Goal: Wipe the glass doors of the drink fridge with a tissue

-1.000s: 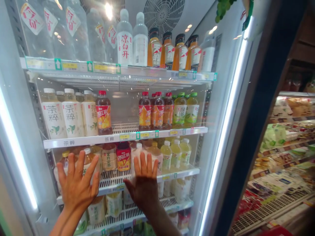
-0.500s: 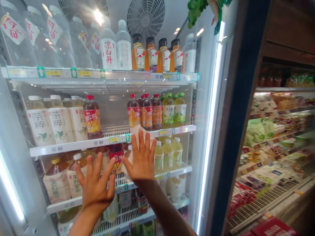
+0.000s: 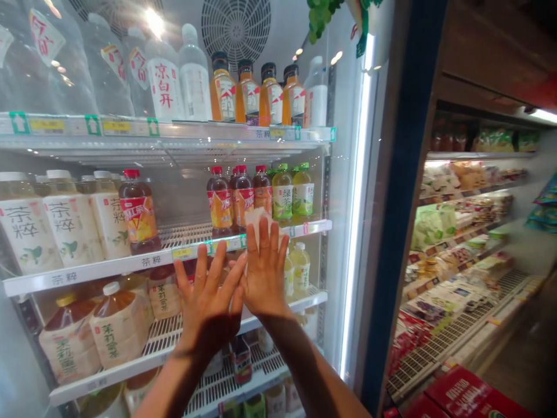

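Observation:
My right hand (image 3: 266, 278) is raised in front of the glass of a drinks cooler, its fingers stretched upward. A pale cloth or tissue (image 3: 257, 219) shows behind its fingertips; most of it is hidden by the hand. Just to the left is my left hand (image 3: 211, 305), also flat with fingers spread, its index finger and thumb overlapping the edge of my right hand. Whether they touch I cannot tell. Beyond the hands, dark tea bottles with red caps (image 3: 221, 200) and green-capped bottles (image 3: 282, 194) line the middle shelf.
White-labelled bottles (image 3: 65, 220) fill the left of that shelf. Clear water bottles (image 3: 163, 81) and amber bottles (image 3: 247, 93) are on top. A bright light strip (image 3: 357, 203) and dark frame (image 3: 404, 174) edge the cooler. Packaged food shelves (image 3: 452, 232) and red boxes (image 3: 467, 395) lie right.
The view has shifted right and closer to the shelves. My hands have come together; the left has moved right, against the right hand's edge in view. Less of the pale cloth or tissue shows.

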Demonstrator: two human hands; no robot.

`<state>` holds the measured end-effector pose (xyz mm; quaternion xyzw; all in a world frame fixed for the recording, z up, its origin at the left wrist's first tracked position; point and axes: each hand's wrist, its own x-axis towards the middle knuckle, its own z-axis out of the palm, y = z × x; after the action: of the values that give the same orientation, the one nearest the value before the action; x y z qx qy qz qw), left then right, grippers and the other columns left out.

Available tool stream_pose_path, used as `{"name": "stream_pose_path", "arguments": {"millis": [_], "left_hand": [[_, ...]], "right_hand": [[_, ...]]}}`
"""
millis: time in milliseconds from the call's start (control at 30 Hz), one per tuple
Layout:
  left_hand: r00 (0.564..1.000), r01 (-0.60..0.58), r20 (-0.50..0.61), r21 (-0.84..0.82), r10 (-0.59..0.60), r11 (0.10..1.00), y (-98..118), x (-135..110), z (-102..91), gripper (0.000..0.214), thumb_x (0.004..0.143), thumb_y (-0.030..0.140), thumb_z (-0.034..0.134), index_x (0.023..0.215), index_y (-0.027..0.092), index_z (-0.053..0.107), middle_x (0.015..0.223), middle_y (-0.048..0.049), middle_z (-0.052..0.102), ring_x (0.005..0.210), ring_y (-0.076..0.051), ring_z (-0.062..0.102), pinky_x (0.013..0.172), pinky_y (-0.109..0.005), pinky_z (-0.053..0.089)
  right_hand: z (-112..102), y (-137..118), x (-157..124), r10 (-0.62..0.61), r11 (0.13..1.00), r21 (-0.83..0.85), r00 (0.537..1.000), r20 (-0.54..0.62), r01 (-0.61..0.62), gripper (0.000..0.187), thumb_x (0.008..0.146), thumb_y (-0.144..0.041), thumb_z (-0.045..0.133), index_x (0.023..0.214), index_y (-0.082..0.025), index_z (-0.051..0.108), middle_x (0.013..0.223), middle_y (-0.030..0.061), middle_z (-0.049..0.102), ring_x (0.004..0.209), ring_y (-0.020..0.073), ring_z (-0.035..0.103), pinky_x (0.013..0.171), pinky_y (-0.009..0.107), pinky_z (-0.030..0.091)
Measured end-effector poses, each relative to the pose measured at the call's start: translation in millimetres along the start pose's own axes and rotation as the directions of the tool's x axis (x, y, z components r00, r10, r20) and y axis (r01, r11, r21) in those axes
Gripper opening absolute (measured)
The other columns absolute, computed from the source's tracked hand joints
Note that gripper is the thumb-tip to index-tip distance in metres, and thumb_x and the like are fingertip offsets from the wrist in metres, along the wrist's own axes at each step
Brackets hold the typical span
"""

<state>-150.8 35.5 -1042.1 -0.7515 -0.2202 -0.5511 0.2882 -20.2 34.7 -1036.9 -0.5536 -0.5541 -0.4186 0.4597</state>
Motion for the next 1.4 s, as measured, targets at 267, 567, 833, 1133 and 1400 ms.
{"name": "stream_pose_path", "arguments": {"millis": [267,567,833,1133,1400], "left_hand": [[0.998,-0.047,0.04,0.079,0.044,0.996,4,-1,17.1,0.055,0.093,0.032,0.061,0.147,0.03,0.052,0.163,-0.0054,0.037,0.16,-0.023,0.015,0.131,-0.055,0.0],[0.995,-0.09,0.053,0.186,0.081,0.978,5,-1,20.9,0.061,0.093,0.029,0.062,0.151,0.027,0.046,0.164,-0.0079,0.033,0.16,-0.029,0.014,0.131,-0.06,0.002],[0.998,-0.053,0.053,0.184,0.044,0.982,6,-2,20.2,0.058,0.095,0.029,0.06,0.151,0.025,0.047,0.163,-0.0061,0.036,0.159,-0.026,0.016,0.132,-0.057,0.003],[0.998,-0.045,0.055,0.134,0.038,0.99,5,-1,19.6,0.061,0.095,0.029,0.06,0.153,0.025,0.043,0.163,-0.0072,0.036,0.159,-0.027,0.017,0.131,-0.058,0.003],[0.999,-0.033,0.046,0.096,0.029,0.995,6,-2,20.5,0.064,0.095,0.03,0.06,0.156,0.026,0.039,0.162,-0.0092,0.038,0.159,-0.028,0.018,0.131,-0.06,0.003]], "right_hand": [[14,3,-133,0.046,0.998,-0.033,0.999,0.029,-0.045,0.073,0.105,-0.036,0.039,0.166,-0.012,0.006,0.173,0.0173,0.002,0.161,0.0373,0.003,0.125,0.07,0.019],[5,24,-35,0.059,0.998,0.005,0.997,-0.05,-0.059,0.071,0.107,-0.033,0.034,0.166,-0.02,-0.003,0.174,0.0095,-0.007,0.161,0.0331,-0.005,0.126,0.07,0.013],[12,29,-109,0.081,0.997,0.015,0.997,0.005,-0.081,0.072,0.104,-0.029,0.039,0.166,-0.017,0.004,0.174,0.0123,-0.002,0.161,0.0368,0.0,0.124,0.074,0.013],[-2,48,-38,0.101,0.995,0.016,0.995,0.001,-0.101,0.069,0.108,-0.039,0.028,0.166,-0.02,-0.005,0.174,0.0092,-0.008,0.161,0.033,-0.007,0.126,0.071,0.01],[4,45,-111,0.095,0.995,-0.022,0.995,0.016,-0.094,0.072,0.107,-0.04,0.032,0.166,-0.014,0.002,0.174,0.016,0.001,0.161,0.0374,0.002,0.124,0.071,0.018]]}}
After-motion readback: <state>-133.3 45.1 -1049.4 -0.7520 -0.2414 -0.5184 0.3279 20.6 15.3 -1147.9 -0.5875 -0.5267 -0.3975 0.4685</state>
